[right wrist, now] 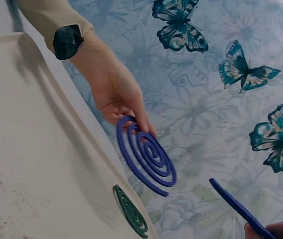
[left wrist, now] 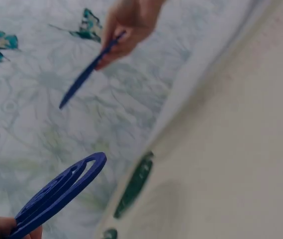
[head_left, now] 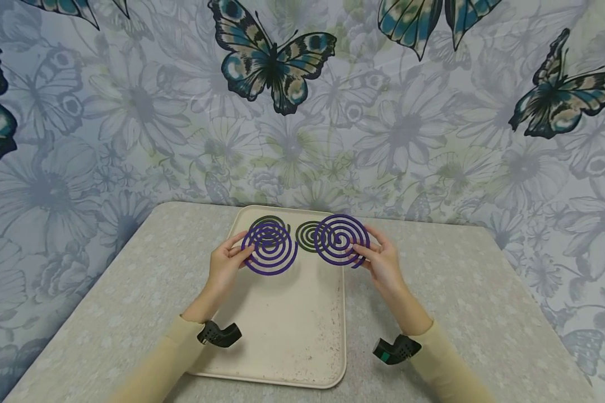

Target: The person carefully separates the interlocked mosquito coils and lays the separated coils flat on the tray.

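A person in cream long sleeves sits at a table (head_left: 484, 313) covered with a pale speckled cloth, seen from a head camera looking down at both hands. The left hand (head_left: 225, 266) pinches the left edge of a purple spiral coil (head_left: 269, 248), fingers curled over its rim, and lifts it above the far end of a cream tray (head_left: 292, 336). The right hand (head_left: 379, 258) pinches the right edge of a second purple coil (head_left: 341, 239) in the same way, at about the same height. The two purple coils hang side by side, close but not touching. Beneath and behind them, two dark green coils lie flat on the tray near its far rim: one (head_left: 271, 223) mostly hidden behind the left purple coil, the other (head_left: 308, 236) showing between the two purple coils. The near part of the tray shows faint brown speckling. Each wrist carries a small black camera (head_left: 219, 334). Behind the table hangs a pale floral backdrop (head_left: 131, 112) printed with large blue and black butterflies. The left wrist view is blurred, showing each purple coil edge-on
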`<state>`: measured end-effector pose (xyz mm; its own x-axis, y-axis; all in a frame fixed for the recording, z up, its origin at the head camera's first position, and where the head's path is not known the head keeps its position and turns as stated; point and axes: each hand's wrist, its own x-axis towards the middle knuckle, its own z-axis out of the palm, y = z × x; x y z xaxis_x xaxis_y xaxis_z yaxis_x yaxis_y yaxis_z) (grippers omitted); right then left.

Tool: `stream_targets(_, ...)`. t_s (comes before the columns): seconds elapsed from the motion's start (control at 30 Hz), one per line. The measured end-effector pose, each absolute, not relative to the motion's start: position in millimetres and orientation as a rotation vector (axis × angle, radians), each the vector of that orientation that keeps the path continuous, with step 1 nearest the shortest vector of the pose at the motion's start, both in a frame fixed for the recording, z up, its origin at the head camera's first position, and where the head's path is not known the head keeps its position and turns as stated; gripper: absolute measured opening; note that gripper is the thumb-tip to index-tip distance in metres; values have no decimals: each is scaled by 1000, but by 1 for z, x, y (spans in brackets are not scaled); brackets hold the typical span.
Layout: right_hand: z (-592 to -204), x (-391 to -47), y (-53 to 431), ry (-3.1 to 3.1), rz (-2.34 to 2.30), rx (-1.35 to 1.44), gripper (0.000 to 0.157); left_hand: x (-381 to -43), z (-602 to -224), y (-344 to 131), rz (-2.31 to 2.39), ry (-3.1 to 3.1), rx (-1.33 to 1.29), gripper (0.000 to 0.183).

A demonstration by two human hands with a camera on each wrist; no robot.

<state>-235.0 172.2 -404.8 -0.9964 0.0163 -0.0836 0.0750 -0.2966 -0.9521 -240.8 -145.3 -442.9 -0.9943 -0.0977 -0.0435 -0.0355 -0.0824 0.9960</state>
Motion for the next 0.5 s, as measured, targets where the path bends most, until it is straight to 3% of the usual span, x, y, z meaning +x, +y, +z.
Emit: stream_targets(0.5, -443, -236, 154, 2053, -2327, 149, 59, -247, -478, -176, -1997, -2440, 208, 48)
